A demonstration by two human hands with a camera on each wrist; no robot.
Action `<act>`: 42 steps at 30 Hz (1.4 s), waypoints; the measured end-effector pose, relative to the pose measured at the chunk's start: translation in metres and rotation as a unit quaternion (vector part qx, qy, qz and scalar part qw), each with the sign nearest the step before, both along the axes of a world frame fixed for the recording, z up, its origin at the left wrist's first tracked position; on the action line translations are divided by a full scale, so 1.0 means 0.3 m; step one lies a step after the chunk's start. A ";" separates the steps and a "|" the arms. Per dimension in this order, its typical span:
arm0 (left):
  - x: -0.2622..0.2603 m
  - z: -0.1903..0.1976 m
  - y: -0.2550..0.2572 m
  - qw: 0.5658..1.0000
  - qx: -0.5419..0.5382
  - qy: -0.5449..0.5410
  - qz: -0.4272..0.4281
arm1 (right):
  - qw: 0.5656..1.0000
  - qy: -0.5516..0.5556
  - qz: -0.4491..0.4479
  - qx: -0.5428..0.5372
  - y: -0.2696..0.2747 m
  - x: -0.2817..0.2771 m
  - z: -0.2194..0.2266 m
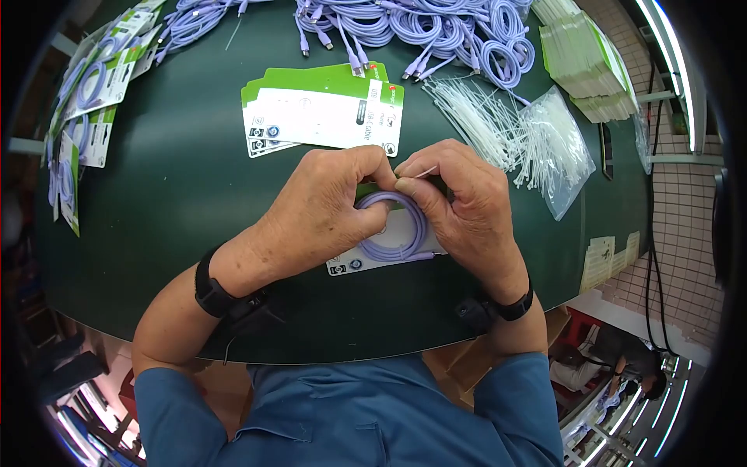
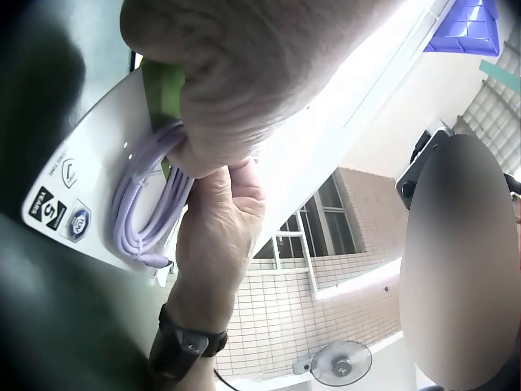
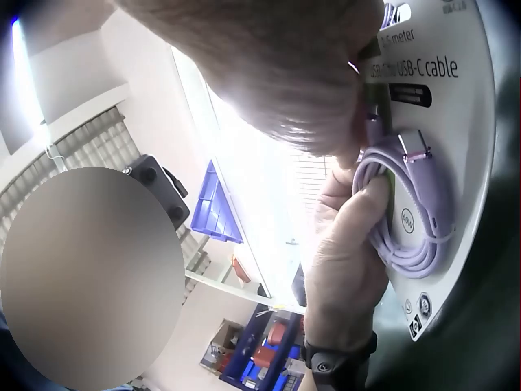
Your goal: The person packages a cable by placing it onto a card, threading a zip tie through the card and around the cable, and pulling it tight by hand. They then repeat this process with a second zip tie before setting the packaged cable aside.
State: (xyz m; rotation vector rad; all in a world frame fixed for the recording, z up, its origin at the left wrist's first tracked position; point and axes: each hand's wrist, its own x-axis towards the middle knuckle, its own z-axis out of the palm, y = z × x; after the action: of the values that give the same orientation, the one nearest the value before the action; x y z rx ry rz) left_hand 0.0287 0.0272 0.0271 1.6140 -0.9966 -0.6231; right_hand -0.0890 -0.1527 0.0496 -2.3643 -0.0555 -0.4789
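A lilac USB-C cable, wound into a coil (image 1: 421, 233), lies against a white and green printed card (image 1: 340, 266) between the two hands. My left hand (image 1: 323, 198) grips the coil and card at the upper edge, its thumb lying across the loop. With thumb and index finger, my right hand (image 1: 475, 206) pinches a thin white cable tie (image 1: 426, 172) at the top of the coil. The right wrist view shows the cable's connector (image 3: 417, 145) in front of the card's print. Fingers hide the place where the tie meets the cable.
Beyond the hands lie several flat cards (image 1: 323, 117). Bundles of lilac cables (image 1: 436, 31) line the far edge. White cable ties (image 1: 475, 117) and a clear bag (image 1: 556, 148) are at right, near stacked cards (image 1: 583, 58). Carded cables (image 1: 93, 86) pile up at left.
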 end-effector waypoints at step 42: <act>-0.033 -0.048 -0.020 0.998 0.028 0.060 -0.022 | 0.993 -0.065 -0.066 -0.075 0.032 0.022 -0.084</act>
State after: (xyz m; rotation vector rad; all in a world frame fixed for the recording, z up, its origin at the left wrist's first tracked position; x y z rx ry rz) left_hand 0.0188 0.0213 0.0127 1.5870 -0.9343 -0.7746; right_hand -0.0824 -0.1431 0.0243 -2.4905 0.0062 -0.7160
